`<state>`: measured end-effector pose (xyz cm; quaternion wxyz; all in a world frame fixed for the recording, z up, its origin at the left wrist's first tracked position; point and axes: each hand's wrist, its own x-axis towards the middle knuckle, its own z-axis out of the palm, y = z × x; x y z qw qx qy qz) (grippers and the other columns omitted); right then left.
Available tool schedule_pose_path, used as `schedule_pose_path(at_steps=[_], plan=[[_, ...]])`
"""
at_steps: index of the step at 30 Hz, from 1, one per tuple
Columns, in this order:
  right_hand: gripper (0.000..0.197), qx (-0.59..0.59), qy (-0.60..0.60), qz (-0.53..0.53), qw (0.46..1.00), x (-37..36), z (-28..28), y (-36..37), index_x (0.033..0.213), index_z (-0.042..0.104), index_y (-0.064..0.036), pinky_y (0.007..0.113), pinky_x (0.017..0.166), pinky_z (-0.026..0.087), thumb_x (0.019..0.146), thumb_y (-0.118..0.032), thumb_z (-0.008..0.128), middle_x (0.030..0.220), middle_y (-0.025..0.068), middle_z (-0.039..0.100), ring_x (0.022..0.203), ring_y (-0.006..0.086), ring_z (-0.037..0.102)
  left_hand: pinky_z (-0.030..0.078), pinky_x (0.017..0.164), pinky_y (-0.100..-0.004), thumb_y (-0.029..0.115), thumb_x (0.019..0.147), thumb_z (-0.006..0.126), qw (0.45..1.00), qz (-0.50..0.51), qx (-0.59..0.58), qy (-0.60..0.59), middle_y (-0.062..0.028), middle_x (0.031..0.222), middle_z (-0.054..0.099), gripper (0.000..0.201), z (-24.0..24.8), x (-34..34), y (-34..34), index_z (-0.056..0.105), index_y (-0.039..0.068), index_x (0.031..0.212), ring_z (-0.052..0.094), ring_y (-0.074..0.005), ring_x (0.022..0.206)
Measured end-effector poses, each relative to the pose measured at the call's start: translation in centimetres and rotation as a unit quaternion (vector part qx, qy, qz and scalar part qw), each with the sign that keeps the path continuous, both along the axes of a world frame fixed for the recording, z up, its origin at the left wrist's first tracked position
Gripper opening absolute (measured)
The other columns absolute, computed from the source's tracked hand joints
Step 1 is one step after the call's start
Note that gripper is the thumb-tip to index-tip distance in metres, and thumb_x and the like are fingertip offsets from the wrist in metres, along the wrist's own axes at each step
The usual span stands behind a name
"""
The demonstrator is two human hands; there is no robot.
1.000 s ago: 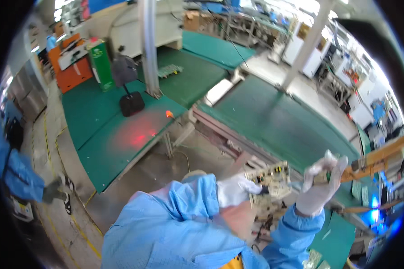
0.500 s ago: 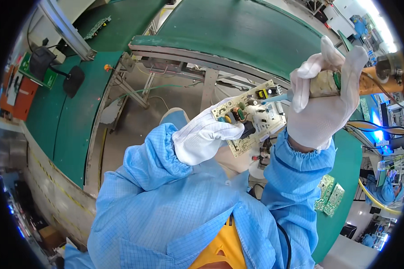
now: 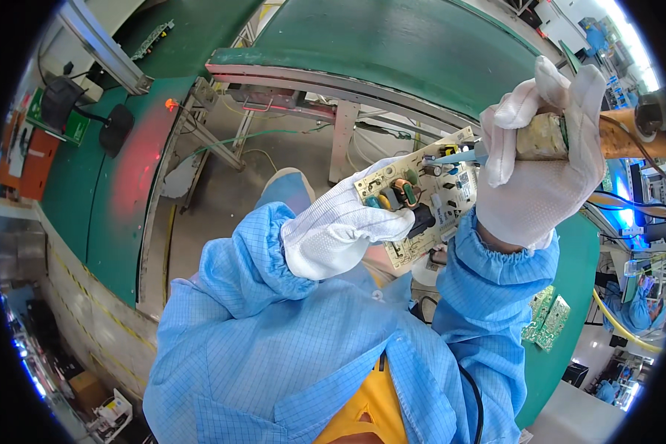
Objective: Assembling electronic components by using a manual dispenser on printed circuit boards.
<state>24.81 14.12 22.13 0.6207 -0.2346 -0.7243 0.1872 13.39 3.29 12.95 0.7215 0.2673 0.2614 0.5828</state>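
Two gloved hands, one circuit board, one tool

Left hand (image 3: pixel 333 233) fingers clamp the circuit board's (image 3: pixel 422 196) lower-left edge — its long axis runs up-right toward the right hand (image 3: pixel 544 166), whose fingers are closed round a wooden-handled tool (image 3: pixel 570 137), tip touching the board; two more green boards (image 3: pixel 546 318) lie on the table below-right.

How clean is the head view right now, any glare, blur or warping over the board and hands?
Head view: circuit board and both gloved hands, left hand and right hand, look sharp; fisheye bends the green conveyor edges toward the rim; blown-out brightness top right, a red glow on the left table, black corners.
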Motion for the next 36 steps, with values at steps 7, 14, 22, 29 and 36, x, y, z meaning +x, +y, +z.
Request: schedule_pose_path(at_steps=[7, 14, 22, 29, 36], plan=[[0.056, 0.004, 0.006, 0.156, 0.988, 1.1, 0.1, 1.3, 0.108, 0.058, 0.0090, 0.023, 0.036, 0.039, 0.104, -0.036, 0.025, 0.067, 0.0152, 0.061, 0.039, 0.0123, 0.046, 0.045, 0.096, -0.0289, 0.012, 0.084, 0.069, 0.999, 0.005, -0.005, 0.041, -0.0084, 0.118, 0.060, 0.057, 0.1, -0.2, 0.0, 0.044, 0.000, 0.134, 0.057, -0.0160, 0.107], [0.057, -0.085, 0.200, 0.394, 0.893, 0.7, -0.4, 2.4, 0.107, 0.058, 0.0095, 0.023, 0.035, 0.038, 0.105, -0.036, 0.025, 0.067, 0.0154, 0.061, 0.038, 0.0117, 0.044, 0.047, 0.091, -0.0280, 0.011, 0.085, 0.068, 0.988, 0.057, 0.053, 0.131, -0.0096, 0.114, 0.062, 0.048, -0.9, -0.7, -0.3, 0.049, -0.002, 0.127, 0.059, -0.0162, 0.102], [0.053, -0.092, 0.231, 0.375, 0.893, 0.8, -0.5, 2.6, 0.108, 0.059, 0.0087, 0.022, 0.036, 0.038, 0.105, -0.032, 0.026, 0.066, 0.0144, 0.061, 0.037, 0.0109, 0.043, 0.050, 0.089, -0.0322, -0.007, 0.085, 0.059, 0.989, 0.087, -0.107, 0.055, -0.0164, 0.116, 0.061, 0.032, -1.6, -1.7, -1.8, 0.061, 0.001, 0.116, 0.062, -0.0252, 0.105], [0.046, -0.056, 0.191, 0.294, 0.935, 0.9, -0.6, 2.4, 0.108, 0.059, 0.0084, 0.022, 0.036, 0.038, 0.103, -0.027, 0.030, 0.066, 0.0136, 0.060, 0.038, 0.0103, 0.043, 0.050, 0.089, -0.0293, 0.002, 0.088, 0.062, 0.991, 0.026, -0.113, -0.067, -0.0100, 0.116, 0.062, 0.038, 1.6, -0.8, -1.6, 0.053, -0.001, 0.124, 0.062, -0.0172, 0.103], [0.040, -0.028, 0.148, 0.224, 0.963, 1.0, -0.8, 2.4, 0.109, 0.059, 0.0080, 0.021, 0.037, 0.038, 0.102, -0.022, 0.034, 0.065, 0.0128, 0.059, 0.039, 0.0098, 0.044, 0.050, 0.089, -0.0293, 0.004, 0.087, 0.064, 0.990, 0.031, -0.123, -0.062, -0.0085, 0.115, 0.063, 0.041, 1.0, -0.6, -1.5, 0.052, -0.001, 0.126, 0.062, -0.0161, 0.102]])
